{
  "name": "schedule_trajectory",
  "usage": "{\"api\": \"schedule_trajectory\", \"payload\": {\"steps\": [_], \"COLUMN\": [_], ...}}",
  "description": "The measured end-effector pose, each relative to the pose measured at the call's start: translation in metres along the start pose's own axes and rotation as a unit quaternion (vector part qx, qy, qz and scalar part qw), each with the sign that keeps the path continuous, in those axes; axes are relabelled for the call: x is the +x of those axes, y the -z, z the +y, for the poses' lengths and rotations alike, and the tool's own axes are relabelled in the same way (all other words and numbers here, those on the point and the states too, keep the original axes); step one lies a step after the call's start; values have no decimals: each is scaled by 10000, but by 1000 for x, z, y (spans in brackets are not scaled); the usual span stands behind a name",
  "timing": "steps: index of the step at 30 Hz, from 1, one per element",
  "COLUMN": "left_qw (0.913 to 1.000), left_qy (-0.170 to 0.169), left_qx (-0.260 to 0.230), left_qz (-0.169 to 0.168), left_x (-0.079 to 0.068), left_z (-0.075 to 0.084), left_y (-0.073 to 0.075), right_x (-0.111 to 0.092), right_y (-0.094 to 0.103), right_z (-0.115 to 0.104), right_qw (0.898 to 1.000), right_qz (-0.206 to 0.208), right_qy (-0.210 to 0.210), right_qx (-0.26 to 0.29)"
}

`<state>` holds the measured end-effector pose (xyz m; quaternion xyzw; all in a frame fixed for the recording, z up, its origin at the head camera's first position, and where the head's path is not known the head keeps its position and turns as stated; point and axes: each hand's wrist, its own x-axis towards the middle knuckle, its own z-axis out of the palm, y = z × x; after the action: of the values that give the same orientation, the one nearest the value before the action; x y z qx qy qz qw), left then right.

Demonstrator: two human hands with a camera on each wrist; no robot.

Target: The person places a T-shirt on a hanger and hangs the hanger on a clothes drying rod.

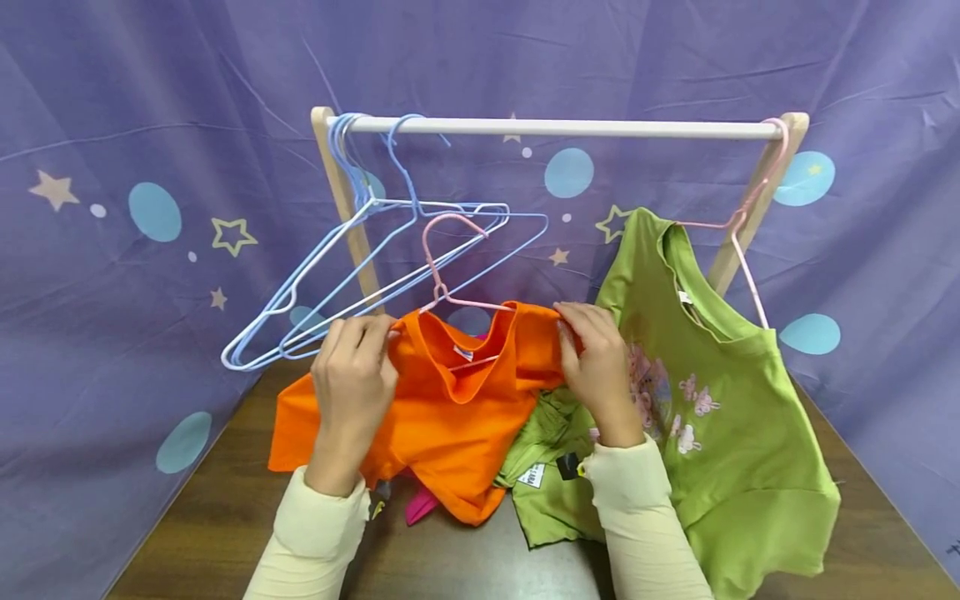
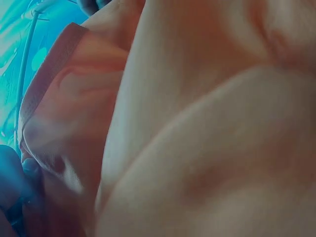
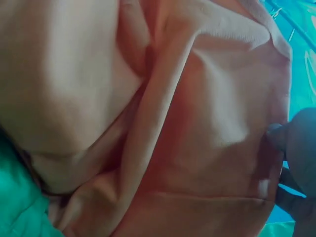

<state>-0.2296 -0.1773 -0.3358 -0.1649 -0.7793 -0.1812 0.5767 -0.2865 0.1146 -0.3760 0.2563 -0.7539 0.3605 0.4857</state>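
An orange T-shirt (image 1: pixel 457 433) is held up in front of the rack, neckline toward me. My left hand (image 1: pixel 352 375) pinches its left shoulder, and my right hand (image 1: pixel 598 358) pinches the right shoulder near the sleeve. A pink hanger (image 1: pixel 440 291) sits inside the shirt, its hook and neck rising out of the collar and a bar showing through the neck opening. Most of the hanger is hidden by the cloth. Close up, the left wrist view shows the fabric with left fingers (image 2: pixel 32 168) at its edge; in the right wrist view, my right thumb (image 3: pixel 276 136) presses the cloth.
Behind stands a rack with a white rail (image 1: pixel 562 127). Several blue and white hangers (image 1: pixel 300 287) hang at its left. A green shirt (image 1: pixel 750 417) hangs on another pink hanger (image 1: pixel 750 267) at the right. More green cloth (image 1: pixel 555 508) and a magenta piece (image 1: pixel 422 505) lie on the wooden table (image 1: pixel 195 500).
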Motion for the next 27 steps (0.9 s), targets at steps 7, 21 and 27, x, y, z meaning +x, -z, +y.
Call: {"api": "schedule_trajectory", "payload": {"steps": [7,21,27], "left_qw": [9998,10000,9999], "left_qy": [-48,74,35], "left_qx": [37,45,75], "left_qz": [198,33,-60], "left_x": [-1,-1,-1], "left_z": [1,-4,-4], "left_y": [0,1,0], "right_x": [-5,-6,-1], "right_y": [1,5,7], "right_z": [8,16,6], "right_qw": [9998,9988,9997], "right_qz": [157,218,55], "right_qy": [-43,-356,-214], "right_qx": [-70,-246,-112]}}
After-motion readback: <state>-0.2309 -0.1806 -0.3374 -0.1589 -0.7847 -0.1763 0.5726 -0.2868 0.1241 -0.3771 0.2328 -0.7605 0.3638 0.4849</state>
